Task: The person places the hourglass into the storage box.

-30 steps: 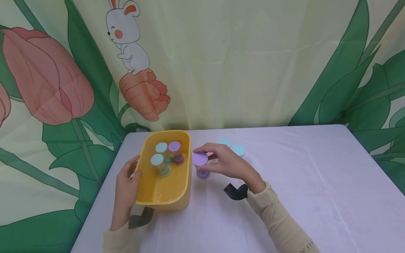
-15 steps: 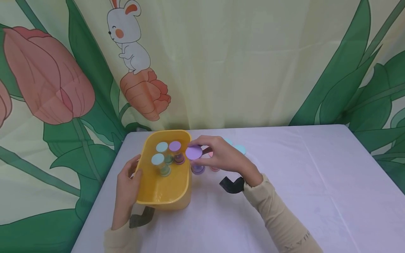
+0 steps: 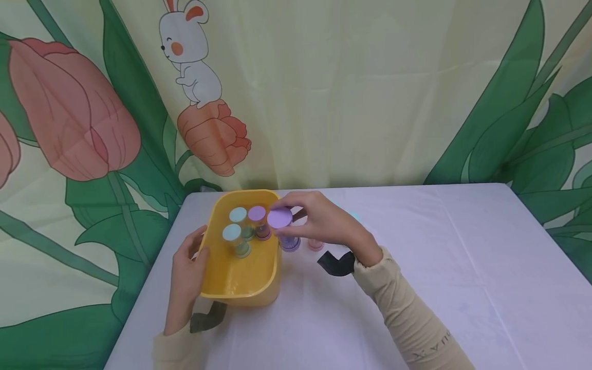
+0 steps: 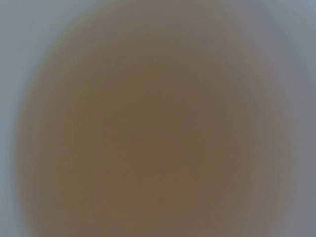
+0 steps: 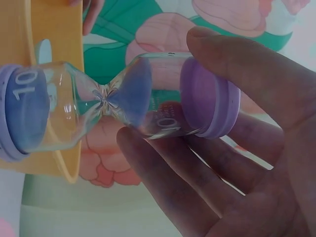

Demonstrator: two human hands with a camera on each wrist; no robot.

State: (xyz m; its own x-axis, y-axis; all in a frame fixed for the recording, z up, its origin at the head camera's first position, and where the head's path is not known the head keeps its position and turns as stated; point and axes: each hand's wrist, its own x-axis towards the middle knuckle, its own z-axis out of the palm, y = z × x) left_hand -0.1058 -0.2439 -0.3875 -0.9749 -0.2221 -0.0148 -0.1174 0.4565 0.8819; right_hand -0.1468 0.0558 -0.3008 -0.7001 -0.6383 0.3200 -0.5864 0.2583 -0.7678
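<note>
My right hand (image 3: 319,218) grips an hourglass (image 3: 279,218) by its purple cap, just beside the right wall of a yellow bin (image 3: 231,281). In the right wrist view, this clear hourglass (image 5: 136,84) bears the number 10 and has blue-violet sand in both bulbs. On the bin's left rim, my left hand (image 3: 187,272) keeps hold with thumb and fingers. Inside the bin stand a purple-capped hourglass (image 3: 257,214) and two with light blue caps, a nearer one (image 3: 232,233) and a farther one (image 3: 238,215). The left wrist view is only a brownish blur.
A pink base (image 3: 316,245) of another timer shows below my right hand. Behind that hand a light blue cap (image 3: 355,216) peeks out. A white cloth (image 3: 416,288) covers the table, and a printed curtain (image 3: 361,103) hangs along its back edge.
My right hand has lifted the purple-capped hourglass and moved it up and left toward the bin, uncovering the pink base. The left hand stays on the rim.
</note>
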